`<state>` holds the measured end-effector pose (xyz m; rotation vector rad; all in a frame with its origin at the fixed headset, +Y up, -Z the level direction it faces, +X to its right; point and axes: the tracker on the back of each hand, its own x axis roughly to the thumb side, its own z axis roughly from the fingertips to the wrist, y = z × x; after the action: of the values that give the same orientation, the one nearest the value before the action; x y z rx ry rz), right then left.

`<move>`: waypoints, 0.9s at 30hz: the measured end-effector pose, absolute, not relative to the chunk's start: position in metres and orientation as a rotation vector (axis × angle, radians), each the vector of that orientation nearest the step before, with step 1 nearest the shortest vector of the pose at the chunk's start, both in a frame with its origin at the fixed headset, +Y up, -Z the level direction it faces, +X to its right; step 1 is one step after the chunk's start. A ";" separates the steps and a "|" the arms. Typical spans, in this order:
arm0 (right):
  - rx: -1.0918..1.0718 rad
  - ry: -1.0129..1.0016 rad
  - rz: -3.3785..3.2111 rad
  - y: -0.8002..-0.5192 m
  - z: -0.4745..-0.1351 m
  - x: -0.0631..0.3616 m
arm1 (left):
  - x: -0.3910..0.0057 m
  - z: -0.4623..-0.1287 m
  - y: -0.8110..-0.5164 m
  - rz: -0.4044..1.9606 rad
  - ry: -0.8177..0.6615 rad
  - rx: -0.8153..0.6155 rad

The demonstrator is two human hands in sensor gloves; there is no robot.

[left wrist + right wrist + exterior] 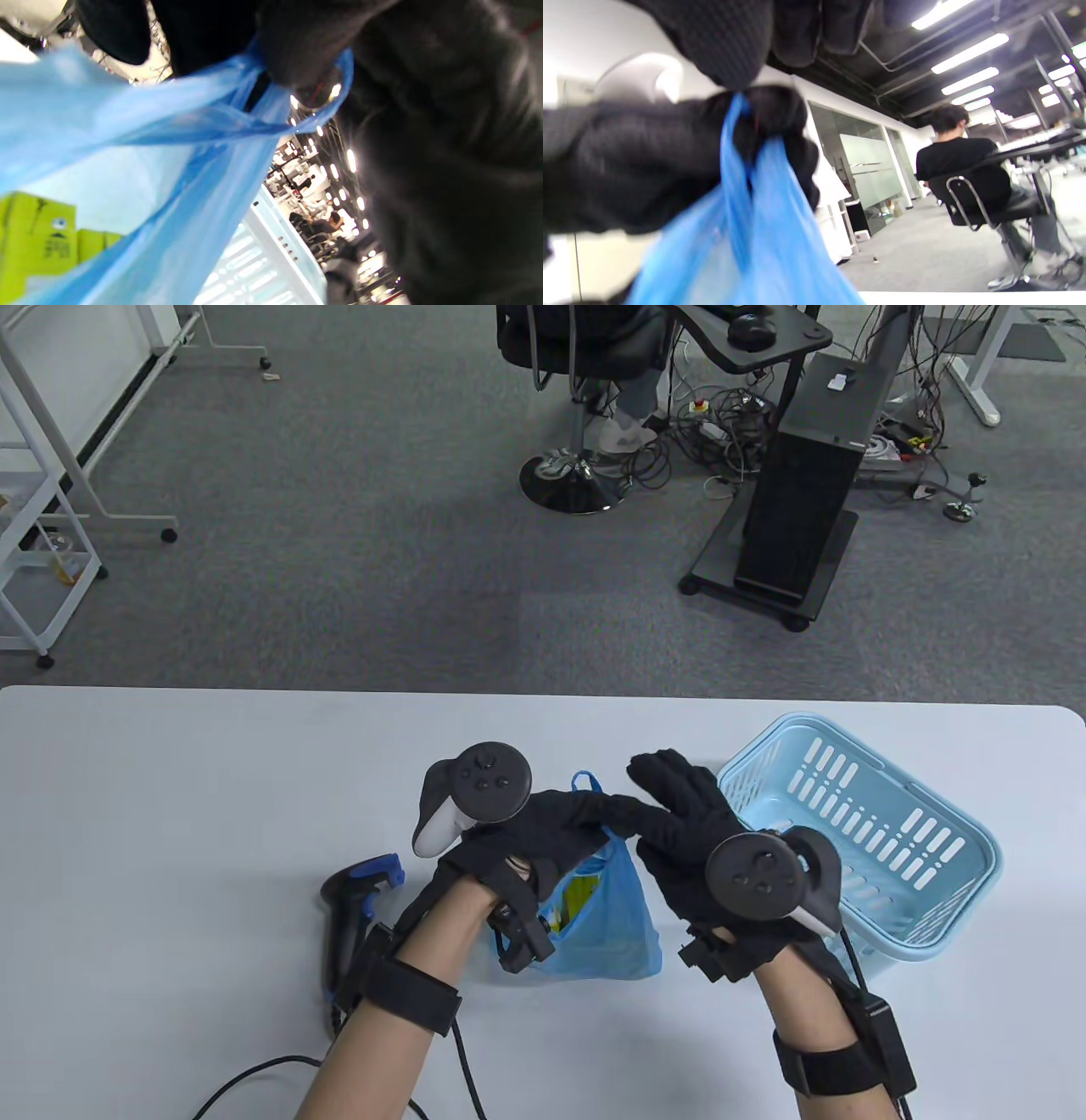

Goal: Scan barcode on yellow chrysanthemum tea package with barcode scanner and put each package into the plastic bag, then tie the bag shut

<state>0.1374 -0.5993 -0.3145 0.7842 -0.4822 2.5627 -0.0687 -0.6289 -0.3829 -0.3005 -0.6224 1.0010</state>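
Observation:
A blue plastic bag (619,933) stands mid-table with yellow tea packages (581,895) showing through its open side. My left hand (585,814) grips the bag's handles from above. In the left wrist view a handle (271,110) loops round a dark finger and crosses the other strip, with a yellow package (38,237) below. My right hand (670,806) meets the left at the bag top, its outer fingers stretched out. In the right wrist view thumb and finger pinch a blue handle (738,140). The black and blue barcode scanner (352,899) lies beside my left wrist.
A light blue basket (950,848) stands just right of my right hand, with nothing visible inside. The scanner's cable (254,1073) trails to the near edge. Beyond the table's far edge are carpet, an office chair (577,356) with a seated person, and a black stand (797,500).

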 end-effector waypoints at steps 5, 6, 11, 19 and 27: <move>0.746 -0.624 2.580 -0.606 -0.323 0.124 | -0.076 -0.381 -0.636 1.136 -0.610 -0.387; 0.751 -0.633 2.591 -0.604 -0.324 0.122 | -0.077 -0.380 -0.636 1.146 -0.608 -0.394; 0.768 -0.729 2.685 -0.590 -0.330 0.119 | -0.086 -0.380 -0.631 1.122 -0.578 -0.392; 0.635 -0.571 2.665 -0.577 -0.348 0.123 | -0.092 -0.368 -0.623 0.890 -0.508 -0.267; 0.503 -0.490 2.825 -0.579 -0.363 0.119 | -0.078 -0.362 -0.613 0.729 -0.382 -0.111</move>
<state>0.1188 -0.5794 -0.3625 0.5030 -0.4902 2.8249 -0.0780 -0.6129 -0.3624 -0.1107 -0.3822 0.7286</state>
